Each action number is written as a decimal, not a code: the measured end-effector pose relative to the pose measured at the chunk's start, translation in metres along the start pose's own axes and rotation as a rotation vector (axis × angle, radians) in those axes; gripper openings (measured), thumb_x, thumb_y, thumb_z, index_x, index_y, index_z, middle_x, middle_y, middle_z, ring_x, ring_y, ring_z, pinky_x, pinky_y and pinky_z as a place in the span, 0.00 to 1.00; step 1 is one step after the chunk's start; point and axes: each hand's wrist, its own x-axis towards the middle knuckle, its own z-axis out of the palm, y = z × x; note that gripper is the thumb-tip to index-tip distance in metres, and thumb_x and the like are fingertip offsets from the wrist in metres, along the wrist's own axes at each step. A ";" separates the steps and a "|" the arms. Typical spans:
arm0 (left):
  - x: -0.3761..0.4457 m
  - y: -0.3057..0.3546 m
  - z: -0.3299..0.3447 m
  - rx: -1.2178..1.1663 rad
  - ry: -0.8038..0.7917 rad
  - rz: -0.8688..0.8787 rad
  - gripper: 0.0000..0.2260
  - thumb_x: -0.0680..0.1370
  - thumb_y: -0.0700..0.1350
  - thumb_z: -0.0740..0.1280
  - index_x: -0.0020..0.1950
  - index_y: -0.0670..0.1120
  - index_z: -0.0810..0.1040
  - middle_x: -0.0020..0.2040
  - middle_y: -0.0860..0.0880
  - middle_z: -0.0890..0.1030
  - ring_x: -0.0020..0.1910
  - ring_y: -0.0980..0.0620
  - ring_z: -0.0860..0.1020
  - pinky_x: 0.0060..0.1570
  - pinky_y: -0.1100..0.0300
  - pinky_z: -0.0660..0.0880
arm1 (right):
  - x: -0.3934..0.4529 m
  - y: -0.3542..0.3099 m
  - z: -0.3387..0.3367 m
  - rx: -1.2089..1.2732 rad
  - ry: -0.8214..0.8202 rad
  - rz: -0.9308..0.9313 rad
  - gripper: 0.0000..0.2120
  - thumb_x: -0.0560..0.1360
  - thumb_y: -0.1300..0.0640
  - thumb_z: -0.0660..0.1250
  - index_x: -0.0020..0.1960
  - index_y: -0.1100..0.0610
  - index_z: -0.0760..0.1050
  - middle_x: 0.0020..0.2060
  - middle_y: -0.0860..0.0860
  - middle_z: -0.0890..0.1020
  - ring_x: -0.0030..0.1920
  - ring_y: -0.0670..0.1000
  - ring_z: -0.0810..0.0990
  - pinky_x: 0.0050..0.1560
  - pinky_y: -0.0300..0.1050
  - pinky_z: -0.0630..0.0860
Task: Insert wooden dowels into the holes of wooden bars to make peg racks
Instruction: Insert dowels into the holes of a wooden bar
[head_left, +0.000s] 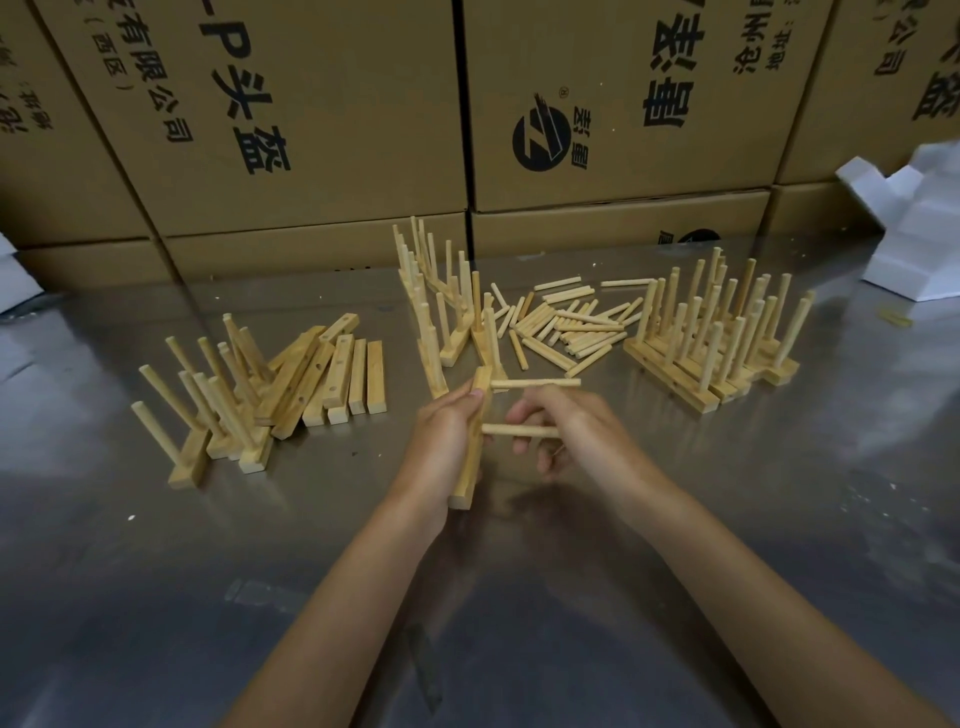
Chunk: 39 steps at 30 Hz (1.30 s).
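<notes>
My left hand grips a wooden bar held on edge above the table. One dowel sticks out sideways from the bar's upper end. My right hand pinches a second dowel, whose left tip meets the bar's middle. Loose dowels lie in a heap behind my hands. Bare bars with holes lie to the left.
Finished peg racks stand at the right, at the back centre and at the left on the shiny metal table. Cardboard boxes wall the back. White foam sits at the far right.
</notes>
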 end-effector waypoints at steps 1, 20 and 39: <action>0.002 0.000 -0.002 -0.019 0.023 -0.032 0.09 0.83 0.47 0.61 0.57 0.54 0.80 0.37 0.50 0.79 0.36 0.52 0.76 0.36 0.57 0.70 | 0.001 0.000 -0.006 -0.005 -0.082 -0.010 0.18 0.81 0.45 0.59 0.51 0.57 0.81 0.37 0.54 0.84 0.33 0.51 0.77 0.37 0.45 0.75; 0.019 -0.001 -0.026 -0.201 0.056 -0.225 0.13 0.83 0.49 0.60 0.56 0.43 0.80 0.31 0.48 0.75 0.28 0.53 0.71 0.29 0.60 0.68 | 0.091 0.058 -0.060 -1.188 0.301 -0.056 0.20 0.82 0.50 0.53 0.73 0.49 0.66 0.73 0.51 0.68 0.69 0.57 0.67 0.65 0.54 0.62; 0.017 -0.002 -0.028 -0.302 0.007 -0.190 0.11 0.82 0.46 0.59 0.48 0.43 0.78 0.31 0.49 0.75 0.30 0.52 0.70 0.33 0.59 0.68 | -0.013 0.021 0.018 -0.459 -0.013 -0.475 0.03 0.75 0.49 0.72 0.48 0.46 0.82 0.33 0.43 0.80 0.33 0.45 0.76 0.36 0.44 0.72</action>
